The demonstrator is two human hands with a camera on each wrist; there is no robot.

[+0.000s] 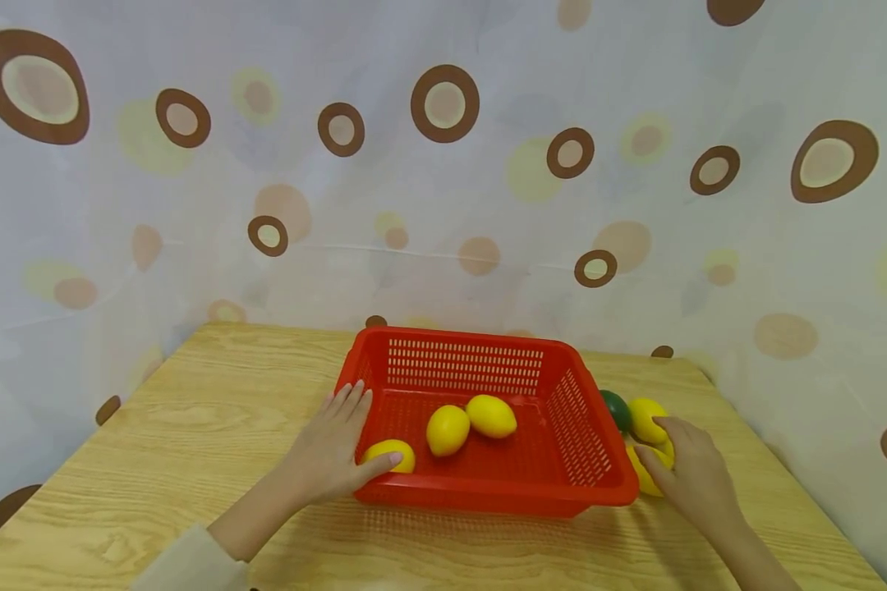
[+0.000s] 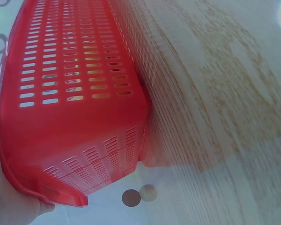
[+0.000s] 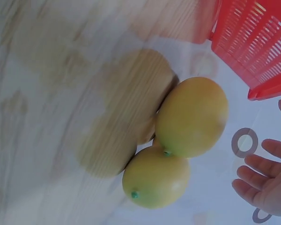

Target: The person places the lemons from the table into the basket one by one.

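Observation:
A red slotted basket (image 1: 488, 495) stands on the wooden table (image 1: 192, 443) with three yellow lemons inside: one in the near left corner (image 1: 392, 451) and two in the middle (image 1: 447, 429) (image 1: 491, 415). My left hand (image 1: 328, 451) lies against the basket's left rim with straight fingers, thumb reaching over the rim by the corner lemon. The left wrist view shows the basket wall (image 2: 75, 93) against my palm (image 2: 9, 201). My right hand (image 1: 691, 476) hovers by two lemons (image 3: 192, 117) (image 3: 157, 177) right of the basket, its fingers (image 3: 264, 187) spread and apart from them.
A dark green fruit (image 1: 616, 409) sits beside the lemons (image 1: 645, 417) at the basket's right side. A curtain with brown rings (image 1: 443, 103) hangs close behind the table. The table's right edge (image 1: 783, 476) runs near my right hand.

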